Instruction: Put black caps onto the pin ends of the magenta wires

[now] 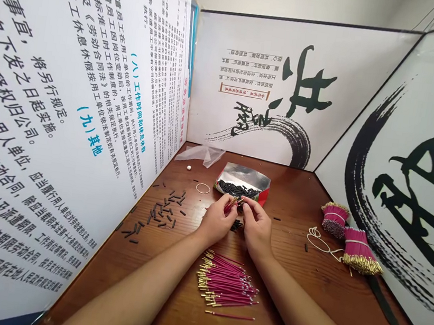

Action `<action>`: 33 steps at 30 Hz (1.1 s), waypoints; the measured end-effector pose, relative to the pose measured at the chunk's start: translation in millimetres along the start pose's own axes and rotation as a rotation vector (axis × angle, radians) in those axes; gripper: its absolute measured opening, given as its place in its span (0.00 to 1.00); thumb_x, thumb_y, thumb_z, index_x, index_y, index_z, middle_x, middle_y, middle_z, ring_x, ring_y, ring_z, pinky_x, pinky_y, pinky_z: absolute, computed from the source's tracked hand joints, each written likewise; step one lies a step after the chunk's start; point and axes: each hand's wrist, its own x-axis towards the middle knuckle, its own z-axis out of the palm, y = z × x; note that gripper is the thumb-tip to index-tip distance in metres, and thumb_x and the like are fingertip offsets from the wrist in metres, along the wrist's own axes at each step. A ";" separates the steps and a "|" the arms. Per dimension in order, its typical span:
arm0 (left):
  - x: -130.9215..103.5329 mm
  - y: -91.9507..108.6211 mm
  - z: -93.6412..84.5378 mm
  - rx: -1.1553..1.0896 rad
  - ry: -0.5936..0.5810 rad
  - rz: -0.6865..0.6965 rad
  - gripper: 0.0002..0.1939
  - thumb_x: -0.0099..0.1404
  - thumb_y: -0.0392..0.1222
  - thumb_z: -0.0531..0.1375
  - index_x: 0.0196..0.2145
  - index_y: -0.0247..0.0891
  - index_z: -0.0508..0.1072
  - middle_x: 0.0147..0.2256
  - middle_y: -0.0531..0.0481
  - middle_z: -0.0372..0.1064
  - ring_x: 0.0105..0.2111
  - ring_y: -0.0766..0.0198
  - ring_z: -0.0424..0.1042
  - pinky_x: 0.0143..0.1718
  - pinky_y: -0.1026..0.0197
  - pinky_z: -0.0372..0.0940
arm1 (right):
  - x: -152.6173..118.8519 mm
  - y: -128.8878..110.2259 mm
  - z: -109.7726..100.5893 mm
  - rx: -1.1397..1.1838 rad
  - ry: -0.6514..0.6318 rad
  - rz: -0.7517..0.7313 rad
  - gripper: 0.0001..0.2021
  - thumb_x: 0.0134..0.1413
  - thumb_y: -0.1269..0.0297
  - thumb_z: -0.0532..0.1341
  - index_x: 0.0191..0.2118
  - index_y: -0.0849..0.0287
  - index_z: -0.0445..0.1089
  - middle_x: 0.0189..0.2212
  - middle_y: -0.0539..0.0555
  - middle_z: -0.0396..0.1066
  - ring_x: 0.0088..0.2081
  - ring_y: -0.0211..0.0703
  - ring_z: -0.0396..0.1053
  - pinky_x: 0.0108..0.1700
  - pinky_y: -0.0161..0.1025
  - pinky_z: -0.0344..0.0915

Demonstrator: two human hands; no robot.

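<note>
My left hand [216,219] is closed round a few magenta wires [230,205] with gold-coloured metal ends. Beside it, my right hand [257,225] pinches at the wire ends; what lies between its fingertips is too small to make out. Below both hands lies a small heap of black sleeves [236,225], partly hidden by the fingers. Just beyond stands an open box [244,176] with a silvery inside, holding many black sleeves. Between my forearms, a pile of magenta wires [227,280] with gold ends rests on the table, and one single wire [229,315] lies apart nearer me.
Loose black sleeves [162,211] are scattered at the left. Two tied magenta wire bundles [360,245] stand at the right, near a white cord [320,242] and a dark strip [384,304]. A clear plastic bag [202,155] and a rubber band [203,188] lie at the back. Printed panels enclose the table.
</note>
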 end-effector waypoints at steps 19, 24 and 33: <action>0.3 -1.1 0.2 -0.041 0.029 -0.020 0.08 0.65 0.45 0.56 0.32 0.38 0.64 0.27 0.54 0.62 0.29 0.67 0.62 0.36 0.64 0.61 | -1.2 0.4 3.8 0.048 0.007 -0.010 0.15 0.49 0.53 0.66 0.37 0.57 0.67 0.31 0.51 0.70 0.32 0.41 0.68 0.35 0.39 0.67; 0.4 -0.4 -0.7 -0.032 0.035 -0.013 0.07 0.66 0.44 0.53 0.32 0.39 0.64 0.27 0.55 0.60 0.28 0.68 0.61 0.35 0.65 0.60 | -1.2 -1.4 4.0 0.047 0.011 -0.015 0.13 0.50 0.57 0.65 0.38 0.56 0.67 0.30 0.50 0.67 0.31 0.40 0.66 0.34 0.38 0.66; -0.1 -1.3 -0.7 -0.040 0.005 -0.007 0.04 0.65 0.39 0.53 0.31 0.38 0.62 0.26 0.56 0.59 0.27 0.69 0.59 0.32 0.66 0.58 | -1.8 -4.8 4.6 0.079 -0.024 0.027 0.12 0.48 0.58 0.64 0.39 0.56 0.68 0.31 0.51 0.69 0.33 0.42 0.68 0.35 0.39 0.67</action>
